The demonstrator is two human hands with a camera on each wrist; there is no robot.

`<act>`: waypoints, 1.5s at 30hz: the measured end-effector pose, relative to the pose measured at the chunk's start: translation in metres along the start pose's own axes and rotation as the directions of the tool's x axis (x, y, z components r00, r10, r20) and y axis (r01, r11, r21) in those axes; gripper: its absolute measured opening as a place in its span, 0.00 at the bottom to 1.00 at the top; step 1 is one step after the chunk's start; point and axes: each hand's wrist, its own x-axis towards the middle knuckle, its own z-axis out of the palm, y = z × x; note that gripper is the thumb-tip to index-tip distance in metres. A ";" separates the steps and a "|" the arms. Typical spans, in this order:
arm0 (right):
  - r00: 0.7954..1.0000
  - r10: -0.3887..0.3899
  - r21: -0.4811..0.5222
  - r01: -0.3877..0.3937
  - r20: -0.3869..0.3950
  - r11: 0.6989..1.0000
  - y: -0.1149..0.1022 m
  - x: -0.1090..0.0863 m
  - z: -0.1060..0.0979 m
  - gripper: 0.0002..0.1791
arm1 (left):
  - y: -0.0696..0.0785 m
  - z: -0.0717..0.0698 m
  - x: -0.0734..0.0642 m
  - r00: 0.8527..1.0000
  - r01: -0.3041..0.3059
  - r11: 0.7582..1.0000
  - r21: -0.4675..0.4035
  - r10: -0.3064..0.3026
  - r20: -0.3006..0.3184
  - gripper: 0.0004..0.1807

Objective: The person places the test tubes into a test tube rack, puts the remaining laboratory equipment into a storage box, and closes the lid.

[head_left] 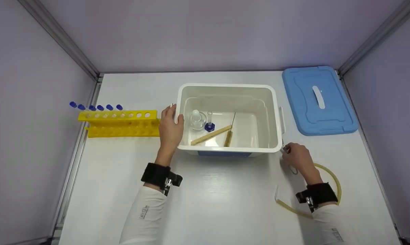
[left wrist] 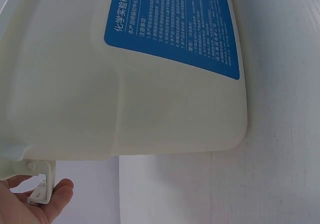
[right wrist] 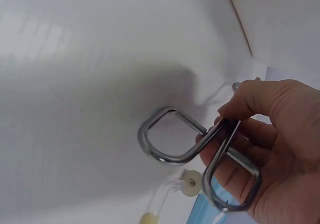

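Observation:
A white plastic box with a blue label stands mid-table. My left hand grips its left side, fingers around the white side latch and thumb at the rim. Just outside the box's front right corner, my right hand pinches metal crucible tongs near the pivot, their two loop handles hanging over the table. Inside the box lie a glass alcohol lamp, a small glass cylinder with a blue hexagonal base, a wooden strip and a test tube brush.
A yellow test tube rack with several blue-topped tubes stands left of the box. The blue lid lies at the back right. Yellowish rubber tubing curves around my right wrist; a stopper shows near the tongs.

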 end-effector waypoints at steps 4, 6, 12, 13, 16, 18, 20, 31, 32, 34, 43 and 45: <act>0.998 -0.038 0.021 0.039 -0.055 0.999 -0.005 -0.003 -0.014 0.21 | -0.001 0.000 0.000 1.000 -0.016 1.000 -0.004 0.016 -0.011 0.27; 0.994 -0.051 0.030 0.054 -0.093 0.998 -0.008 -0.005 -0.022 0.21 | -0.002 0.000 0.000 1.000 -0.018 1.000 0.001 0.018 -0.015 0.27; 0.974 -0.097 0.051 0.110 -0.206 0.993 -0.016 -0.016 -0.052 0.19 | -0.002 0.000 -0.001 1.000 -0.014 1.000 0.009 0.014 -0.023 0.26; 0.968 -0.106 0.056 0.121 -0.226 0.991 -0.017 -0.017 -0.057 0.19 | -0.002 0.000 -0.001 1.000 -0.014 1.000 0.010 0.014 -0.021 0.26; 0.956 -0.110 0.075 0.135 -0.271 0.988 -0.022 -0.022 -0.070 0.19 | -0.001 -0.001 -0.001 1.000 -0.013 1.000 0.016 0.013 -0.016 0.26; 0.949 -0.110 0.088 0.141 -0.295 0.986 -0.026 -0.025 -0.077 0.19 | -0.001 -0.001 -0.001 1.000 -0.010 1.000 0.016 0.010 -0.012 0.27; 0.944 -0.110 0.098 0.148 -0.311 0.984 -0.032 -0.028 -0.083 0.19 | -0.001 -0.002 -0.001 1.000 -0.006 1.000 0.018 0.006 -0.005 0.27; 0.873 -0.177 0.128 0.260 -0.455 0.957 -0.084 -0.038 -0.120 0.19 | -0.001 -0.001 0.001 1.000 -0.014 1.000 0.011 0.014 -0.007 0.27; 0.865 -0.189 0.130 0.278 -0.464 0.952 -0.091 -0.039 -0.123 0.18 | -0.001 -0.001 0.001 1.000 -0.015 1.000 0.010 0.015 -0.007 0.27; 0.855 -0.215 0.138 0.313 -0.471 0.940 -0.103 -0.039 -0.128 0.17 | -0.001 -0.001 0.001 1.000 -0.014 1.000 0.010 0.014 -0.005 0.27; 0.840 -0.316 0.165 0.422 -0.442 0.891 -0.143 -0.034 -0.137 0.15 | 0.001 -0.002 0.000 1.000 -0.002 1.000 0.019 0.002 0.009 0.27; 0.841 -0.336 0.170 0.438 -0.424 0.883 -0.149 -0.031 -0.135 0.14 | 0.000 -0.001 0.000 1.000 -0.001 1.000 0.023 0.001 0.011 0.27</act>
